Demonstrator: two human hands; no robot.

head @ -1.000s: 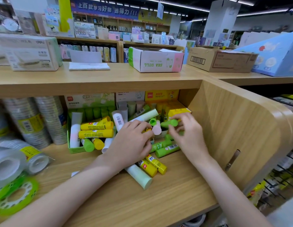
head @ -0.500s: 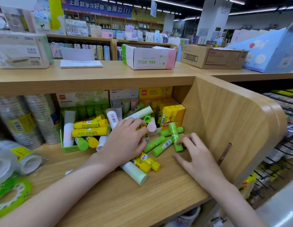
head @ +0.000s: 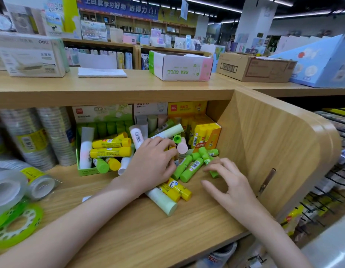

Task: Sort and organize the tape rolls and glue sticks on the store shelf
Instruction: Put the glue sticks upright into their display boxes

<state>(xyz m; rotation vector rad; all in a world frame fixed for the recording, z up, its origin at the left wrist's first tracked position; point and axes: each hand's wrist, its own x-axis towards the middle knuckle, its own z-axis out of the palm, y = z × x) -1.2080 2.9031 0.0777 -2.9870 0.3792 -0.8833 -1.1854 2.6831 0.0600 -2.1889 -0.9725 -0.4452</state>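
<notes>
Head view: left hand (head: 150, 163) curled over the glue stick pile (head: 184, 167) on the shelf (head: 148, 225), fingers clenched on a small yellow stick (head: 171, 149). Right hand (head: 228, 182) released, fingers spread, tips touching a green stick (head: 205, 156) by the side panel (head: 274, 144). Tape rolls (head: 40, 136) well apart, far left.

Up top: white Sea Gull box (head: 180, 66), brown carton (head: 252, 67) just right, folded white paper (head: 102, 72), blue display box (head: 320, 62) at far right.
</notes>
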